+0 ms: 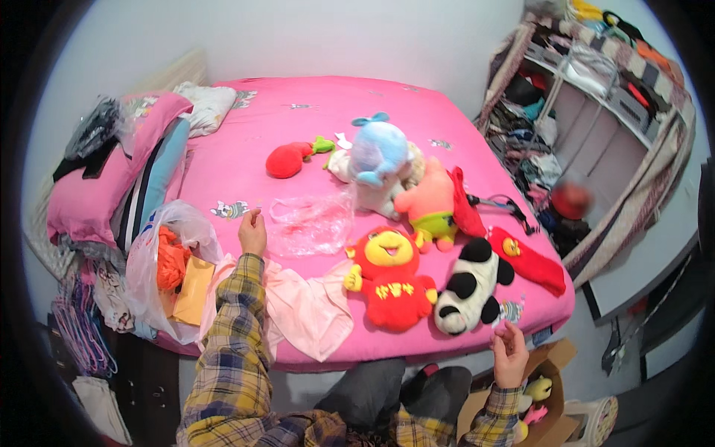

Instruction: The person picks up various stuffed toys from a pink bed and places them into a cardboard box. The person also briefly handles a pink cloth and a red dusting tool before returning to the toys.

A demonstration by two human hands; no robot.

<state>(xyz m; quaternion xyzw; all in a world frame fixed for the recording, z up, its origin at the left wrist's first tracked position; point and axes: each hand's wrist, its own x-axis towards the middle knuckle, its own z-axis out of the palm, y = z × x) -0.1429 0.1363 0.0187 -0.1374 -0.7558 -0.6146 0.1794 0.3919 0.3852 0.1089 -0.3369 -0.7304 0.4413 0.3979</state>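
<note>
My left hand (252,233) is raised over the pink bedsheet (335,100), fingers drawn together; whether anything thin is between them cannot be made out. Beside it lie a crumpled clear plastic bag (313,223) and a pale pink garment (313,313). Near the bed's front edge, my right hand (509,357) is loosely curled, with no object visible in it. Closest to that hand is a black-and-white plush toy (469,288). Next to this toy sits a red plush with a yellow face (391,279). Behind them are a pink starfish plush (430,198) and a blue-and-white plush (380,151).
At left, a white plastic bag (139,274) holds orange items and a yellow-brown envelope (193,290). A cherry-like red plush (287,159) lies mid-bed. An open cardboard box (558,385) with toys stands by my right forearm. Clothes fill a fabric-covered rack (592,123).
</note>
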